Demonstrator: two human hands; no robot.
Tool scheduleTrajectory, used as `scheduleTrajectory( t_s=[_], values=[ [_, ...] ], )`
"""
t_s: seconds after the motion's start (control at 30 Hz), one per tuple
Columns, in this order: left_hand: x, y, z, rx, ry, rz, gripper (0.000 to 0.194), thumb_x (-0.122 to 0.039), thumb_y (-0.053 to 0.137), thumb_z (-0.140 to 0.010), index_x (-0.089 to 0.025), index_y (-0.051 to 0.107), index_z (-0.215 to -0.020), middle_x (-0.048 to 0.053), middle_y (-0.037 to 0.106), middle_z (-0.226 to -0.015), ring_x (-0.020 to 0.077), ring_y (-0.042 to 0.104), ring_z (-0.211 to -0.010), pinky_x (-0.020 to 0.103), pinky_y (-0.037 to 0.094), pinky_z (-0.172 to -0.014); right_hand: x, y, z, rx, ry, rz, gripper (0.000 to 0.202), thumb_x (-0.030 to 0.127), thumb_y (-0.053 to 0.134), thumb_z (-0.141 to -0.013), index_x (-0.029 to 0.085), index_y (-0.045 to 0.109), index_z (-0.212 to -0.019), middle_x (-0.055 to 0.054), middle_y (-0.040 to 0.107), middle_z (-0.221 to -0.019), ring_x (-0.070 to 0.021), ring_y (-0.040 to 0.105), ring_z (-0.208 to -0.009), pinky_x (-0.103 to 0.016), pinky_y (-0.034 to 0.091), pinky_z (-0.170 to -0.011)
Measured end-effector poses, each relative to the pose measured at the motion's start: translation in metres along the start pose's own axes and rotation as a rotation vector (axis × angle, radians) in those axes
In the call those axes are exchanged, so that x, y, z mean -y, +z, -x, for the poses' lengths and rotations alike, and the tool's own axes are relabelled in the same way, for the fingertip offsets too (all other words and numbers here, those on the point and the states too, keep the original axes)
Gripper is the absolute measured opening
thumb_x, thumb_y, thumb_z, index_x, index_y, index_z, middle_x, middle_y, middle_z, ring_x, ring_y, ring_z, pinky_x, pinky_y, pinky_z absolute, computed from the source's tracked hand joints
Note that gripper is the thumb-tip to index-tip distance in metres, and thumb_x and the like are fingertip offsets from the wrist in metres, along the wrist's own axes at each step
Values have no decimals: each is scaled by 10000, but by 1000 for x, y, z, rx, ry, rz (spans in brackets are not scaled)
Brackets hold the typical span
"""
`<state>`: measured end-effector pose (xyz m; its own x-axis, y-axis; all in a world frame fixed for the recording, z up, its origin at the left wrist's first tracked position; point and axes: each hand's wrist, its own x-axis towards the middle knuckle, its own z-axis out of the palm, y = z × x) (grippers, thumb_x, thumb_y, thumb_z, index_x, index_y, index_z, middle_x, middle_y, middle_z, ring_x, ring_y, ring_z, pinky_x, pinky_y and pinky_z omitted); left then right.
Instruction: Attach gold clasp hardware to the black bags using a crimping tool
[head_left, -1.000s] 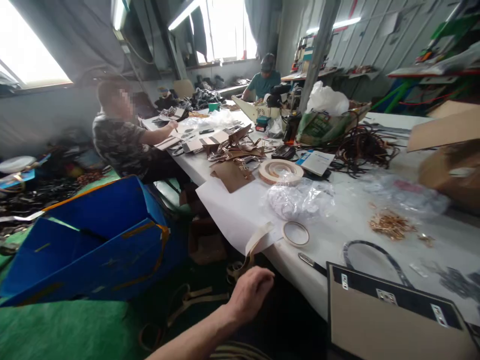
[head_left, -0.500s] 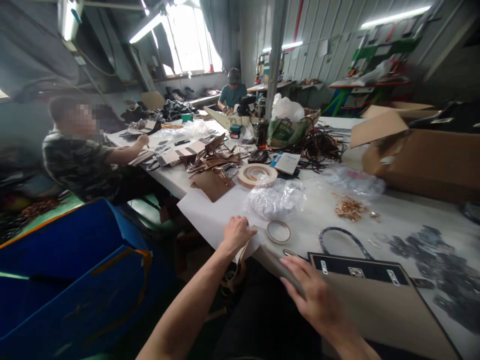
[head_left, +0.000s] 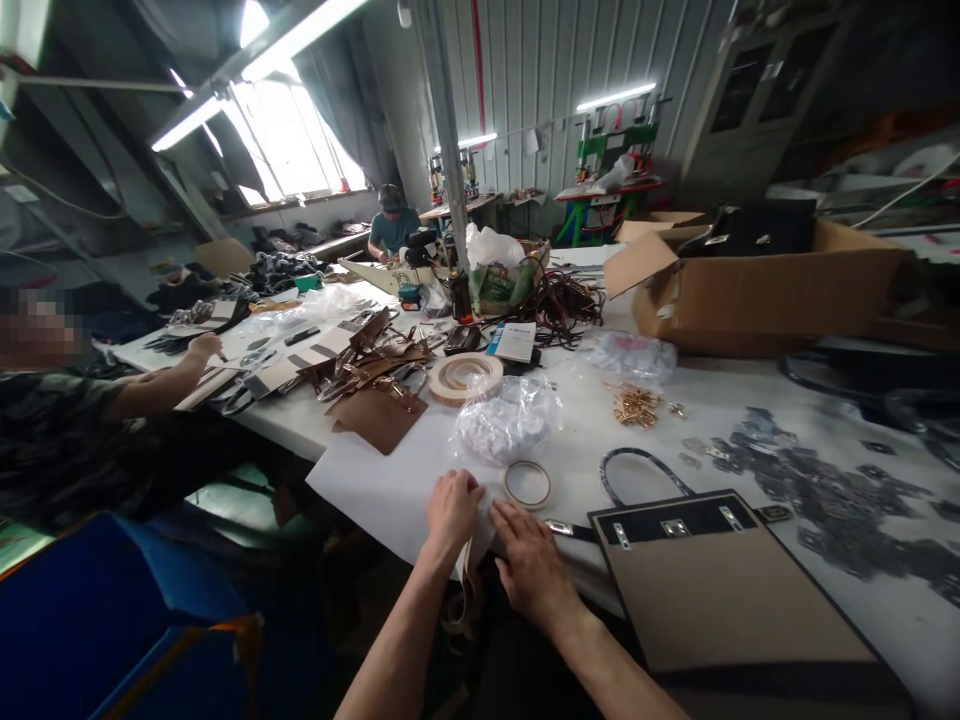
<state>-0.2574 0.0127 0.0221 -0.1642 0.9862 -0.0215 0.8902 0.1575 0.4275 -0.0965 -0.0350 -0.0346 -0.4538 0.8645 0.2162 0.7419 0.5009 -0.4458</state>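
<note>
My left hand (head_left: 453, 515) is closed, pinching the end of a strip of tape (head_left: 466, 570) that hangs over the table edge. Beside it, my right hand (head_left: 529, 560) rests on the edge of a white sheet (head_left: 375, 490), fingers stretched out and slightly spread. A thin tape ring (head_left: 527, 484) lies just beyond my right fingertips. To the right is a flat taupe bag panel (head_left: 720, 590) with a black top band, metal fittings and a looped handle (head_left: 646, 456).
Behind my hands are a clear plastic bag (head_left: 502, 415), a large tape roll (head_left: 465, 378) and brown leather pieces (head_left: 379, 415). Metal plates (head_left: 817, 490) lie right, near a cardboard box (head_left: 765, 300). A blue bin (head_left: 82, 620) stands low left; a person (head_left: 60, 420) sits beyond.
The view has turned right. My right hand has moved left from near the bag panel to beside my left hand, onto the sheet's edge. My left hand still pinches the tape.
</note>
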Motion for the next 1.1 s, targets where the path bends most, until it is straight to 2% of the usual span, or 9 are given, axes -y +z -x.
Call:
scheduleTrajectory(
  t_s=[0.1, 0.27, 0.5, 0.63, 0.73, 0.8, 0.93, 1.0, 1.1],
  values=[
    [3, 6, 9, -38, 121, 15, 85, -236, 575, -1004, -212, 651, -974, 63, 668, -1060, 238, 575, -1045, 367, 468, -944, 0, -3, 0, -14, -13, -4, 782, 53, 567, -811, 184, 444, -1572, -96, 460, -1622, -273, 365, -1523, -446, 320, -1240],
    [19, 20, 19, -177, 311, 90, 94, -202, 539, -1024, -210, 596, -950, 61, 650, -1002, 239, 570, -974, 375, 494, -885, 0, -6, 0, -13, -33, -10, 734, 59, 503, -856, 170, 438, -1579, -81, 451, -1630, -250, 343, -1531, -418, 296, -1245],
    [19, 31, 14, -219, 289, 99, 87, -190, 546, -1019, -216, 582, -943, 44, 662, -906, 237, 601, -900, 359, 491, -803, 1, -3, 0, -3, -8, -13, 713, 82, 510, -847, 151, 468, -1556, -101, 452, -1627, -265, 332, -1536, -438, 293, -1245],
    [18, 32, 21, -202, 354, 123, 147, -147, 503, -1023, -217, 595, -932, 45, 678, -935, 232, 597, -910, 380, 478, -859, 1, -2, 0, -23, -10, -10, 759, 53, 497, -829, 161, 432, -1577, -93, 449, -1628, -256, 327, -1540, -438, 297, -1250],
    [22, 34, 28, -222, 366, 370, 129, -191, 524, -1023, -218, 624, -946, 43, 685, -960, 218, 608, -921, 375, 475, -883, 1, -3, 0, -29, -24, -18, 775, 39, 501, -819, 164, 427, -1580, -96, 453, -1626, -256, 334, -1538, -439, 315, -1247],
    [25, 35, 29, -265, 243, 694, 96, -292, 617, -997, -215, 645, -948, 36, 685, -946, 197, 620, -890, 346, 484, -867, 2, -5, 1, -23, -29, -22, 778, 29, 507, -807, 164, 444, -1570, -102, 461, -1620, -264, 342, -1536, -447, 323, -1246],
    [33, 26, 29, -351, -34, 1145, 347, -532, 704, -928, -193, 633, -949, 45, 677, -987, 141, 604, -791, 282, 504, -764, 3, -8, 0, -10, -12, -44, 831, 17, 544, -753, 183, 458, -1562, -103, 460, -1619, -281, 356, -1532, -471, 334, -1247],
    [37, 16, 34, -315, -85, 1276, 401, -574, 719, -907, -186, 624, -944, 56, 663, -1071, 106, 578, -748, 250, 499, -703, 3, -13, -1, -1, -1, -100, 804, 62, 598, -762, 183, 478, -1547, -117, 472, -1606, -309, 371, -1521, -504, 344, -1243],
    [37, -3, 48, -174, -122, 1595, 372, -499, 820, -847, -187, 630, -918, 44, 632, -1110, 80, 549, -751, 198, 458, -630, 7, -30, -5, -22, 18, -290, 635, 233, 673, -860, 184, 551, -1481, -144, 533, -1542, -336, 449, -1466, -543, 389, -1218]
  ],
)
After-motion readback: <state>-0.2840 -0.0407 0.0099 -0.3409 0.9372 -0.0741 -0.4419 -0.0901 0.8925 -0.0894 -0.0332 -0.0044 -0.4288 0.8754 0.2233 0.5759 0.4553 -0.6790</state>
